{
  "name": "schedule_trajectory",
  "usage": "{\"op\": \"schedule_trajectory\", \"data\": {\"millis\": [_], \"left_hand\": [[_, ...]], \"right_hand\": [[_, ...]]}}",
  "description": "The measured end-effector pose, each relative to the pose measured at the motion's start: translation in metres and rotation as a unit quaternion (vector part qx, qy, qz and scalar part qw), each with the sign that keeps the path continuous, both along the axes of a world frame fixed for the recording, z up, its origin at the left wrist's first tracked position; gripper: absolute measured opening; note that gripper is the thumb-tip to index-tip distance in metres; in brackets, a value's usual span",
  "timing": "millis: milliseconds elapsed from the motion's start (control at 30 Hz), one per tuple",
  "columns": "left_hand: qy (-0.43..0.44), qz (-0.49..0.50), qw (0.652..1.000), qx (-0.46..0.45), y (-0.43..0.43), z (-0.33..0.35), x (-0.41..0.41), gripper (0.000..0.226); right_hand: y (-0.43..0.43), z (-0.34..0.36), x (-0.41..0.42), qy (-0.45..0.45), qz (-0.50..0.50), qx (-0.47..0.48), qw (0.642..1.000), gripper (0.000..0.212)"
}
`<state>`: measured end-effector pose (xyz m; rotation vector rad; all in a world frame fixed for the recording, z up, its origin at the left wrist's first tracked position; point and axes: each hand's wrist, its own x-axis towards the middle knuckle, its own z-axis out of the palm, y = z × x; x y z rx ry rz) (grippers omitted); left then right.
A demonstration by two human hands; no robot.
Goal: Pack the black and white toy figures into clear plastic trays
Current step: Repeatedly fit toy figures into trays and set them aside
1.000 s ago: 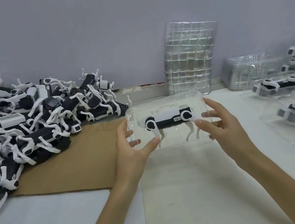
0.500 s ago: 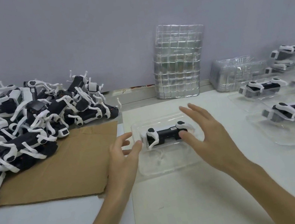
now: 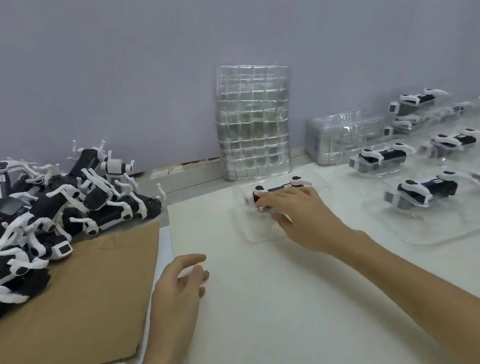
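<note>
Head view. Right hand lies palm-down on one toy figure. The fingers run fairly straight across its black body and the thumb sits on the near side. As far as can be seen, the hand presses rather than grasps. The figure sits in a clear tray lying flat on the white table. White leg parts and one end of the figure show just beyond the fingertips. Bare tray floor shows to the left of the thumb.

Left hand is well apart from the tray, nearer the body and left of the right hand. Its fingers are loosely curled and hold nothing. Contact with the table: cannot tell.

Left of the left hand lies a brown cardboard sheet, with its edge just beside the wrist. Beyond that hand and farther left, a loose pile of figures lies partly on the cardboard.

Beyond the right hand, an upright stack of empty trays leans at the grey wall. A lower tray stack lies to its right. Right of the right hand are rows of filled trays, one figure in each. The far ones are blurred.
</note>
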<state>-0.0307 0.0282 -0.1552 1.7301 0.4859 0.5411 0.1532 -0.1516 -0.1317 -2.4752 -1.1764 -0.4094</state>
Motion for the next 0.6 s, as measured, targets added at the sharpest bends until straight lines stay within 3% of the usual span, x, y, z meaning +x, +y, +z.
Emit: {"op": "schedule_trajectory", "data": {"millis": [200,300,367,467,600], "left_hand": [[-0.017,0.009,1.0,0.009,0.003,-0.005,0.003,0.021],[-0.018,0.011,1.0,0.014,0.003,-0.006,0.004,0.022],[-0.013,0.012,1.0,0.019,0.003,-0.006,0.005,0.022],[-0.008,0.012,0.999,0.031,0.002,-0.006,0.004,0.024],[-0.009,0.013,0.999,0.039,0.002,-0.006,0.003,0.024]], "right_hand": [[-0.02,0.0,0.049,0.006,-0.107,0.05,0.993,0.036],[-0.022,0.004,0.051,0.038,-0.209,0.099,0.972,0.043],[-0.013,0.006,0.041,0.02,-0.197,0.111,0.974,0.053],[0.004,0.002,0.028,-0.018,-0.085,0.002,0.996,0.059],[0.005,0.0,0.034,-0.075,-0.137,-0.151,0.976,0.053]]}}
